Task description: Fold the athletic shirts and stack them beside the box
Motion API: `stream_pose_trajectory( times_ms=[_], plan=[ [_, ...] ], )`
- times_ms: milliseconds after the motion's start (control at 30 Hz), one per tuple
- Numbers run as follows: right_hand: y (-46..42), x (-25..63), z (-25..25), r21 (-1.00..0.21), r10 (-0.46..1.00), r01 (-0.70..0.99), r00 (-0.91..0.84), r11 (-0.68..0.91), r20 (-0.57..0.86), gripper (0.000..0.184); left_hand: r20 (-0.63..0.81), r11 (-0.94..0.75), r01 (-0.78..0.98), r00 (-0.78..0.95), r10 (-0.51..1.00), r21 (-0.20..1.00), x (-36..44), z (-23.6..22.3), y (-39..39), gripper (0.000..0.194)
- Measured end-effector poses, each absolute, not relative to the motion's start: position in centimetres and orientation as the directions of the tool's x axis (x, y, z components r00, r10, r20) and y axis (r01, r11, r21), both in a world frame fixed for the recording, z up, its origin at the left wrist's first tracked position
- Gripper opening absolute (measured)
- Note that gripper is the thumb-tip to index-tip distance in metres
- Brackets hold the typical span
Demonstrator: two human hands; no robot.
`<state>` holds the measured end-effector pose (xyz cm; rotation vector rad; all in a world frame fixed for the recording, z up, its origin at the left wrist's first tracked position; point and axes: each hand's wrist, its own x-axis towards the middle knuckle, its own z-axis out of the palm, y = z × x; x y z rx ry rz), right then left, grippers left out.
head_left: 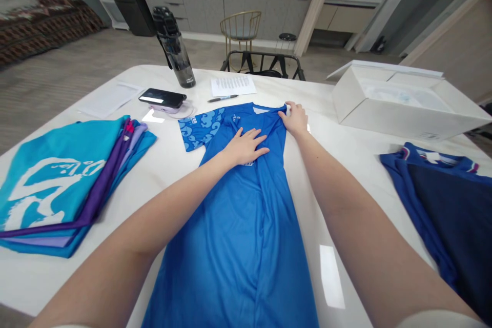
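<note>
On the white surface [165, 164], a blue shirt [230, 246] lies in the middle. The left hand [246, 147] rests open upon it; the right hand [295, 119] touches its shoulder, whether gripping I cannot tell. Flat, gentle strokes should smooth it best.

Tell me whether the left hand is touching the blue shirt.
Touching. The head view shows the left hand spread flat on the blue shirt, on its chest.
</note>
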<state>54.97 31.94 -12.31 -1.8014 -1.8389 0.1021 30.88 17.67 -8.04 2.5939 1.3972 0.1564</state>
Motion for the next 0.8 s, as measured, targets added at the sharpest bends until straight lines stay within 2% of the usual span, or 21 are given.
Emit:
stream_pose_trajectory(
  times_ms=[267, 633, 800],
  plan=[
    [32.6, 55.2, -12.5, -0.486, 0.935, 0.874, 0.175, -0.003, 0.308, 0.033, 0.02, -0.524, 0.822, 0.534, 0.845, 0.225, 31.4, -9.2, 17.6, 0.062],
    [32.6, 55.7, -12.2, -0.563, 0.93, 0.826, 0.206, 0.001, 0.303, 0.033, 0.051, -0.549, 0.81, 0.551, 0.833, 0.208, 35.6, -8.5, 17.6, 0.064],
    [32.6, 55.5, -12.2, -0.588, 0.926, 0.807, 0.261, -0.055, 0.273, 0.039, 0.01, -0.498, 0.818, 0.518, 0.856, 0.288, 37.2, -8.5, 18.7, 0.067]
  ],
)
